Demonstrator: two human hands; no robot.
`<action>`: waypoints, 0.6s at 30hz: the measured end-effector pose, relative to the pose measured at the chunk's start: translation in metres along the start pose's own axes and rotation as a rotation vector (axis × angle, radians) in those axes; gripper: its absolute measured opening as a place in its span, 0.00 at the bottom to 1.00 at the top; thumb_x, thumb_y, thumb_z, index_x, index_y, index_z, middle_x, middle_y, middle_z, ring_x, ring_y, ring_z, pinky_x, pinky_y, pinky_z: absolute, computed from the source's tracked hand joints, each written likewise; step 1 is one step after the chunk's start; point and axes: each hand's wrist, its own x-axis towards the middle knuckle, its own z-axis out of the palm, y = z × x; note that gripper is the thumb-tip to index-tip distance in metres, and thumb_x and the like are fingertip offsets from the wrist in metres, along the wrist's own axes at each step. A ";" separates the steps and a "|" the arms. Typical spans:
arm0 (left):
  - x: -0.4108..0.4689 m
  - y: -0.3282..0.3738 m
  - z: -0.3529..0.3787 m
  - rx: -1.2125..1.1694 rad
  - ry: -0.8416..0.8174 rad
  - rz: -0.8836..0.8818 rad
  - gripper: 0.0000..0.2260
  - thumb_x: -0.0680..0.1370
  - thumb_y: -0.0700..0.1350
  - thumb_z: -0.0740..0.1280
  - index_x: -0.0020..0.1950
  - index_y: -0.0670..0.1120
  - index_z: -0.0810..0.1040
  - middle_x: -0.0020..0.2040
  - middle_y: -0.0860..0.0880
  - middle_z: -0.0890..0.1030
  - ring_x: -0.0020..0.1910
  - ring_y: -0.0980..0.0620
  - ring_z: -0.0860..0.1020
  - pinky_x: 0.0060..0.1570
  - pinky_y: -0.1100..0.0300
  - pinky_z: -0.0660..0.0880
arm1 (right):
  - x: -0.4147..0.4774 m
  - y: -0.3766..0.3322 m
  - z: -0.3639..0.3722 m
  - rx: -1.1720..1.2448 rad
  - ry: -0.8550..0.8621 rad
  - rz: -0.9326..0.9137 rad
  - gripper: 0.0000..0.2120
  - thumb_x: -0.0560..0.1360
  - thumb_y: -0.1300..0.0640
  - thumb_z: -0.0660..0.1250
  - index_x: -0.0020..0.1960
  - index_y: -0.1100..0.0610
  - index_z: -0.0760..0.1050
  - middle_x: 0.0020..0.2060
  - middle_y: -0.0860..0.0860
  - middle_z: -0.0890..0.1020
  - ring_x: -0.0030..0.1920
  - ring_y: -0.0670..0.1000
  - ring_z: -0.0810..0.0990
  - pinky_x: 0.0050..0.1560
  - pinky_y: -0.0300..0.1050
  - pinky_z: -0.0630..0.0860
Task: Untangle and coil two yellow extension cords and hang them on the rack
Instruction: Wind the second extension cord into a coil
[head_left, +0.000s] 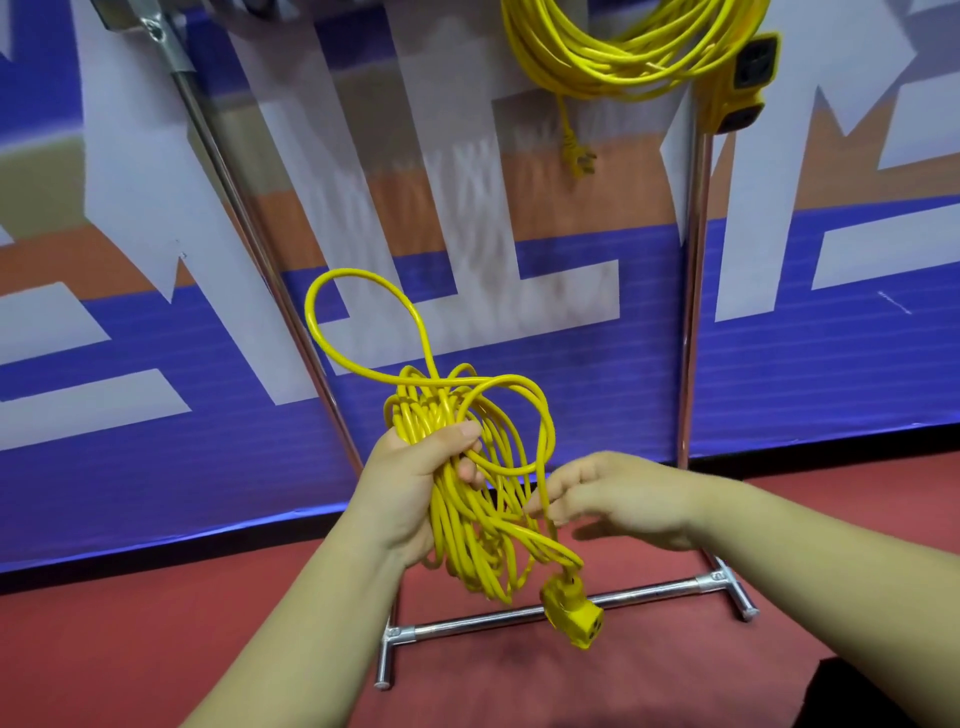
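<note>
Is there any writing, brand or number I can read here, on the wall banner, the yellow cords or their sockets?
No text here can be read.
Blue, orange and white wall banner: huge white strokes, cropped, not readable.
Yellow socket block of the hung yellow cord coil: nothing legible.
Yellow socket end of the yellow cord bundle gripped by the left hand: blurred, nothing legible.

I can read no text here. The banner (831, 374) behind the rack (691, 312) carries big white letter-like shapes, cropped and skewed; I can't make out a word. Any marking on the socket (574, 618) of the held cord (457, 519): too small.
</note>
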 end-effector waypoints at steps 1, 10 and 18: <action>0.000 0.001 -0.001 0.000 0.009 0.007 0.06 0.70 0.41 0.73 0.36 0.41 0.78 0.26 0.43 0.72 0.27 0.46 0.73 0.34 0.57 0.74 | 0.000 0.001 0.004 -0.031 -0.014 -0.008 0.08 0.73 0.57 0.72 0.52 0.53 0.85 0.47 0.50 0.84 0.50 0.47 0.79 0.59 0.46 0.71; 0.005 0.001 -0.019 0.074 0.199 0.097 0.05 0.73 0.38 0.72 0.39 0.42 0.78 0.27 0.41 0.74 0.26 0.46 0.73 0.30 0.56 0.75 | 0.002 -0.013 0.004 0.095 0.246 -0.179 0.04 0.78 0.62 0.70 0.51 0.60 0.82 0.40 0.56 0.86 0.41 0.50 0.83 0.51 0.48 0.79; 0.010 -0.016 -0.022 0.198 0.268 0.086 0.05 0.74 0.39 0.74 0.39 0.45 0.83 0.29 0.40 0.76 0.27 0.45 0.74 0.38 0.47 0.72 | 0.002 -0.034 0.014 0.281 0.367 -0.053 0.03 0.73 0.59 0.75 0.45 0.57 0.82 0.35 0.51 0.83 0.37 0.47 0.81 0.43 0.47 0.83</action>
